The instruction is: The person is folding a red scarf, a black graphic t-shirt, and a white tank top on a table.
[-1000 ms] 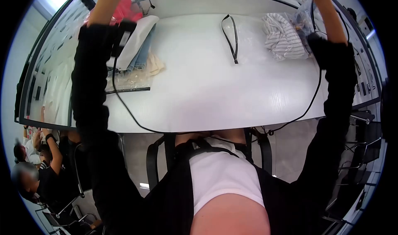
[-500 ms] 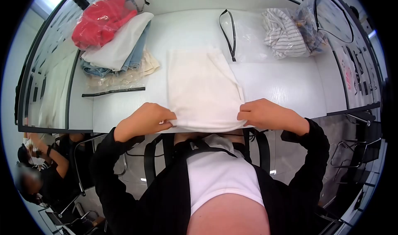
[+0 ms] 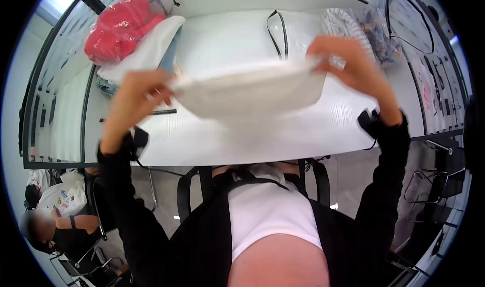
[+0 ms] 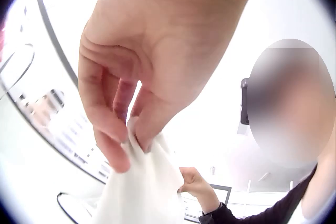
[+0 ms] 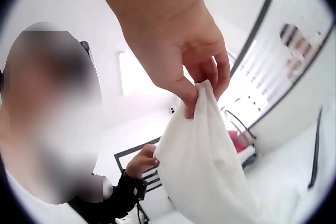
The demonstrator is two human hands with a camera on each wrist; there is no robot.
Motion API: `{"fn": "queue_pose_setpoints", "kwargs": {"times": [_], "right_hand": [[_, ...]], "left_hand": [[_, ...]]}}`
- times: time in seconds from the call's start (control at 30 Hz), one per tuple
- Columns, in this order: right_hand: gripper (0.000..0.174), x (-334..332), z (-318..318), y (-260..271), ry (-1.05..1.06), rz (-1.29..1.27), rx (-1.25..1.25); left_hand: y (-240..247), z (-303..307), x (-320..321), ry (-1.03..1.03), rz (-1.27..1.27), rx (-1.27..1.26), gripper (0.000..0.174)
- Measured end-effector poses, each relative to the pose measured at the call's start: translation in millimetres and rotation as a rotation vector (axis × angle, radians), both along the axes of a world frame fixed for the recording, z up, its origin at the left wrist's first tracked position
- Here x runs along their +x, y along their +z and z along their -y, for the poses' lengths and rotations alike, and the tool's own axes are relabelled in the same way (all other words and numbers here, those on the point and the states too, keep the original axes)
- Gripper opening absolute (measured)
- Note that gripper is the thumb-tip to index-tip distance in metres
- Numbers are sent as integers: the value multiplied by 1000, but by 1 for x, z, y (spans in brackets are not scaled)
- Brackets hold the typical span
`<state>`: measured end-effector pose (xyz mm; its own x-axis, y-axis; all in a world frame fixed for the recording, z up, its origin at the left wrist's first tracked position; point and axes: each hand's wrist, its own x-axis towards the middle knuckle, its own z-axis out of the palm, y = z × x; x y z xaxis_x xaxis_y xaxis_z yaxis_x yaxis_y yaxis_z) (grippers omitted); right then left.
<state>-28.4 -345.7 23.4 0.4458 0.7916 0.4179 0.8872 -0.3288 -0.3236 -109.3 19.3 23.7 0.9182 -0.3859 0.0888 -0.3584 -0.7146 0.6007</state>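
Note:
A white piece of fabric (image 3: 252, 95), blurred by motion, is held stretched between my two hands above the table (image 3: 283, 145). My left hand (image 3: 137, 92) pinches its left upper corner between thumb and fingers. At the opposite corner, my right hand (image 3: 348, 62) grips the edge the same way. Seen from the left wrist, the fabric (image 4: 136, 192) gathers in folds under the fingertips. In the right wrist view it (image 5: 205, 161) hangs down loosely from the pinch, with my other hand (image 5: 140, 162) at its far edge.
A bagged red garment (image 3: 118, 26) lies at the back left by a folded white cloth (image 3: 144, 49) and blue denim (image 3: 171, 52). Striped cloth (image 3: 341, 21) and a clear bag (image 3: 379, 34) are at the back right. A black strip loop (image 3: 270, 29) lies between. Another person (image 3: 76, 221) sits at left.
Half a second ago the fabric lay on the table with both hands pinching its near edge; it is now lifted up and away from my body. Earlier, both arms reached far forward.

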Motion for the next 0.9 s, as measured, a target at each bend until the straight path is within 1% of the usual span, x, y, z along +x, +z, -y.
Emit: {"fn": "queue_pose_setpoints", "kwargs": {"times": [0.03, 0.07, 0.1, 0.13, 0.2, 0.23, 0.27, 0.3, 0.33, 0.37, 0.4, 0.43, 0.47, 0.5, 0.53, 0.57, 0.6, 0.63, 0.67, 0.73, 0.77, 0.83, 0.87, 0.9], "right_hand": [[25, 7, 0, 23, -13, 95, -9], [22, 18, 1, 40, -20, 235, 42], [20, 29, -2, 61, -94, 310, 78], [19, 40, -10, 86, -168, 383, 114], [16, 48, -25, 122, -317, 526, 183], [13, 44, -30, 128, -367, 545, 240], [13, 40, -29, 129, -350, 505, 298], [13, 36, -26, 128, -332, 463, 357], [13, 31, -24, 125, -315, 419, 415], [15, 13, -21, 118, -362, 497, 325], [15, -2, -15, 108, -331, 512, 279], [16, -13, -7, 96, -301, 525, 232], [16, -24, 1, 82, -270, 538, 183], [18, -36, 8, 66, -240, 545, 132], [17, -50, 12, 49, -198, 509, 82], [16, -70, 12, 29, -146, 406, 33], [16, -89, 11, 9, -93, 295, -19], [15, -106, 8, -9, -46, 163, -65], [17, -120, 7, -23, 9, 0, -125], [22, -134, 11, -52, 113, -214, -319], [22, -134, 12, -58, 116, -259, -370], [23, -133, 12, -67, 124, -343, -472], [22, -130, 11, -69, 101, -341, -404], [21, -122, 11, -70, 77, -336, -335]], "left_hand": [[17, 1, 4, 64, 69, -62, 19], [25, -11, 18, 123, 162, -93, 24], [45, -6, 27, 134, 192, -92, 25], [66, 1, 35, 191, 310, -60, 28], [92, -7, 72, 243, 470, -109, 33], [105, -4, 85, 180, 592, -143, 24], [117, 6, 92, 115, 712, -178, 15], [110, -8, 104, 34, 697, -370, 14], [109, -23, 111, 90, 754, -296, 17], [107, -13, 90, 197, 797, -158, 19], [100, -7, 68, 342, 792, 43, 22], [90, -3, 46, 396, 753, 162, 25], [77, 3, 22, 398, 695, 235, 28], [61, 11, -4, 267, 581, 89, 23], [44, 18, -27, 175, 534, 90, 29], [33, 29, -49, 138, 355, 119, 35], [11, 33, -64, 61, 281, 28, 36], [-7, 36, -77, 33, 172, 30, 33], [-23, 38, -87, 4, 66, 33, 30], [-51, 37, -101, -44, -94, 66, 22], [-62, 37, -105, -52, -159, 48, 15], [-65, 34, -105, -77, -244, 109, 15], [-65, 33, -104, -90, -284, 140, 15], [-64, 33, -102, -66, -252, 94, 14]]}}
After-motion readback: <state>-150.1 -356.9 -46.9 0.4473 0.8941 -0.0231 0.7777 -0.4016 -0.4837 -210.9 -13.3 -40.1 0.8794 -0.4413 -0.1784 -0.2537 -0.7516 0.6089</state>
